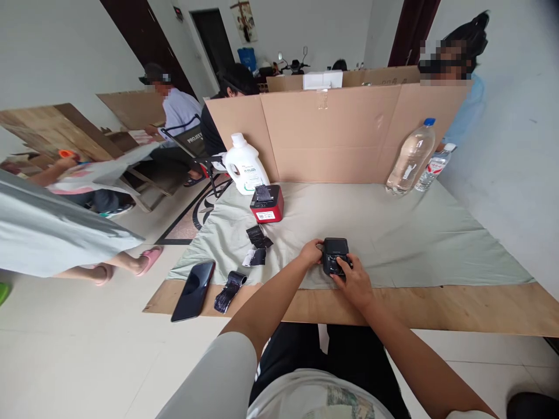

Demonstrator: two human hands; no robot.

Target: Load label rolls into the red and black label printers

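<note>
A small black boxy device (335, 251) rests on the pale green cloth (393, 233) near the table's front edge. My left hand (311, 252) touches its left side with curled fingers. My right hand (354, 282) lies over its near right corner, fingers on its top face. Both hands hold the device between them. A red and black small printer (266, 205) stands further back to the left. Black paper scraps (258, 237) lie between it and my left hand.
A black phone (193, 290) and a curled black strip (229, 291) lie at the front left. A white detergent jug (244, 164) and two plastic water bottles (410, 158) stand against a cardboard wall (332, 134). Several people sit or stand at the left and behind.
</note>
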